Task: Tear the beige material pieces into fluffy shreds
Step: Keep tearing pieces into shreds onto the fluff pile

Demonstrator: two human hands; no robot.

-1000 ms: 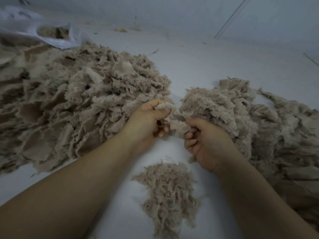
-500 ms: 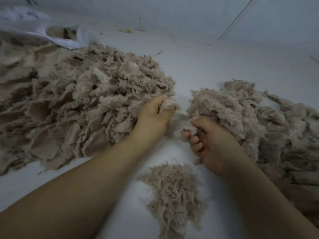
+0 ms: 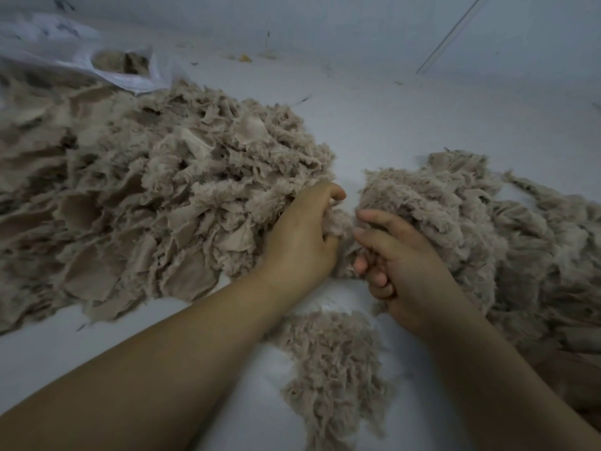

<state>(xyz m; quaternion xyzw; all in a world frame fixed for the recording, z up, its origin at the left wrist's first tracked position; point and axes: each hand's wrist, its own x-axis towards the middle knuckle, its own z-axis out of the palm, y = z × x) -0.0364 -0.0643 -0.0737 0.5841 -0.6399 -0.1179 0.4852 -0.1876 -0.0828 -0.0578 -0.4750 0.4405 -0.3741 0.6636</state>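
A small beige piece (image 3: pixel 342 222) sits between my two hands at the centre of the head view. My left hand (image 3: pixel 302 237) grips its left side with curled fingers. My right hand (image 3: pixel 396 258) pinches its right side, fingers bent inward. A big heap of flat beige pieces (image 3: pixel 146 206) fills the left. A heap of fluffy beige shreds (image 3: pixel 455 216) lies on the right, touching my right hand. Below my hands a small mound of fluffy shreds (image 3: pixel 331 369) rests on the white surface (image 3: pixel 374 131).
A white plastic bag (image 3: pixel 107 63) with some beige material in it lies at the back left. A thin line (image 3: pixel 448 34) runs across the white surface at the back right. A few small scraps (image 3: pixel 244 58) dot the far surface.
My hands pulled apart half a second ago, the left rising toward the big heap; now they have come back together on the piece, slightly lower.
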